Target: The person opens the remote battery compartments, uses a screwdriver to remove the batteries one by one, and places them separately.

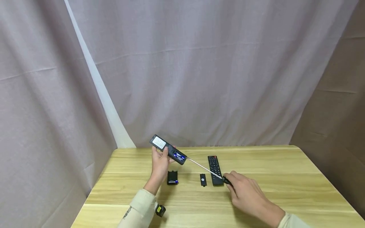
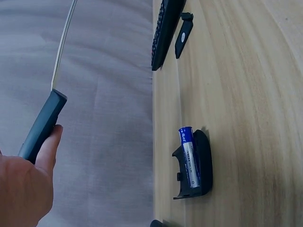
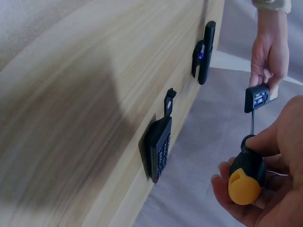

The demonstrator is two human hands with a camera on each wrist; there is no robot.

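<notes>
Black plastic remote control, back side showing, is held above a pale wood-grain tabletop by a person's left hand. The left fingers are closed around its middle, between a white label at one end and an uncovered compartment holding blue batteries at the other. The right hand has its fingers curled around the black-and-yellow handle of a screwdriver. The slim metal shaft slants to the remote's battery end, just beyond the left fingers; whether the tip goes in is too small to tell.

On the tabletop, a second black remote with rows of buttons lies beside a small black cover. Farther left, below the raised remote, sits a curved black plastic piece with a blue-and-white battery in it. Grey-mauve curtains hang behind.
</notes>
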